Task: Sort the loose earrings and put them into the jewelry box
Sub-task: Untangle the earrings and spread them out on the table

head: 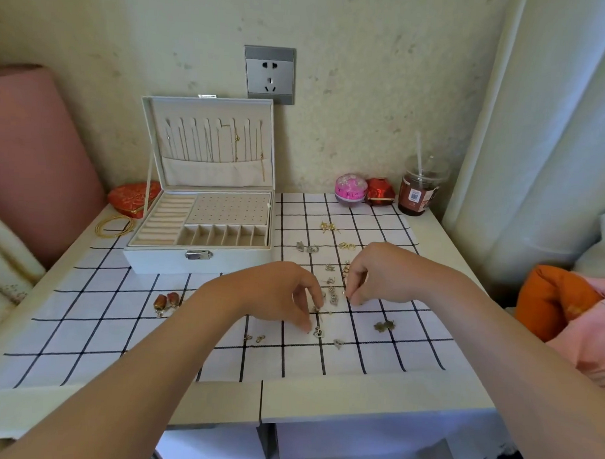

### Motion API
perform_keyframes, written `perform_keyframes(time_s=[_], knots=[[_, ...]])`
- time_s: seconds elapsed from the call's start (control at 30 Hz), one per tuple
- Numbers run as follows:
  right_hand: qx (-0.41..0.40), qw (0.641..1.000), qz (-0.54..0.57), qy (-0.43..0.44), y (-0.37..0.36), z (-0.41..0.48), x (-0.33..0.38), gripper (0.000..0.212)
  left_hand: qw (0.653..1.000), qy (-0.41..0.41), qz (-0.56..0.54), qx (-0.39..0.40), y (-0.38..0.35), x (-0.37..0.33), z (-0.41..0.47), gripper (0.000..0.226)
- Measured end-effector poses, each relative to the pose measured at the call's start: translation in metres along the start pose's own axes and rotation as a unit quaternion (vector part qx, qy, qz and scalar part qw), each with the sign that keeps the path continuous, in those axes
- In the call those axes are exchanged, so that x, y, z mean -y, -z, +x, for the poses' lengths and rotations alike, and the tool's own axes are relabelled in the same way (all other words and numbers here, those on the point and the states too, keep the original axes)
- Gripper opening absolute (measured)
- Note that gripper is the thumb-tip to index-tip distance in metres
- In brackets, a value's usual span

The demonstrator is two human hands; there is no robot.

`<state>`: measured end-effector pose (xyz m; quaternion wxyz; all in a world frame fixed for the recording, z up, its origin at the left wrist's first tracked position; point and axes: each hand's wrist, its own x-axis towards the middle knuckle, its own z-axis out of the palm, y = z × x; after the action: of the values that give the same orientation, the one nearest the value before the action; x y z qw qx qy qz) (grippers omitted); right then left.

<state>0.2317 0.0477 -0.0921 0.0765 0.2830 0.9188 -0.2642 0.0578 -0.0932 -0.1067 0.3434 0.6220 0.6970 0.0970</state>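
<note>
No word or number is clear enough to read. The only sign is a small square QR code on the pale label of the plastic drink cup (419, 194), which stands at the back right of the surface (443, 241). The pink round container (350, 189) nearby carries dark marks, too blurred to read.

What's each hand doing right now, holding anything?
Left hand: fingers curled down over the earrings; grip cannot be told.
Right hand: fingertips bunched together; whether they pinch an earring cannot be told.
</note>
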Motion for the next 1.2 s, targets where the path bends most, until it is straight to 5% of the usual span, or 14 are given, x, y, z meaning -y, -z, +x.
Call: perform_keyframes(time_s=[0.2, 0.5, 0.63, 0.83, 1.2], knots=[[-0.115, 0.975, 0.188, 0.010, 0.002, 0.002, 0.007, 0.008, 0.974, -0.062, -0.042, -0.212, 0.004, -0.009, 0.005, 0.025], [-0.065, 0.927, 0.367, -0.042, -0.012, 0.001, 0.017, 0.012, 0.957, -0.062, -0.084, -0.270, 0.002, -0.006, 0.008, 0.017], [-0.071, 0.952, 0.296, -0.014, -0.015, 0.004, 0.017, 0.010, 0.962, -0.040, -0.079, -0.258, 0.000, -0.001, 0.006, 0.012], [-0.061, 0.998, -0.003, 0.021, -0.018, 0.002, 0.013, 0.013, 0.982, -0.001, 0.058, -0.179, -0.002, 0.004, 0.002, 0.006], [-0.046, 0.997, -0.055, 0.023, -0.022, 0.006, 0.014, 0.006, 0.994, -0.005, 0.082, -0.069, -0.002, 0.006, -0.005, 0.015]])
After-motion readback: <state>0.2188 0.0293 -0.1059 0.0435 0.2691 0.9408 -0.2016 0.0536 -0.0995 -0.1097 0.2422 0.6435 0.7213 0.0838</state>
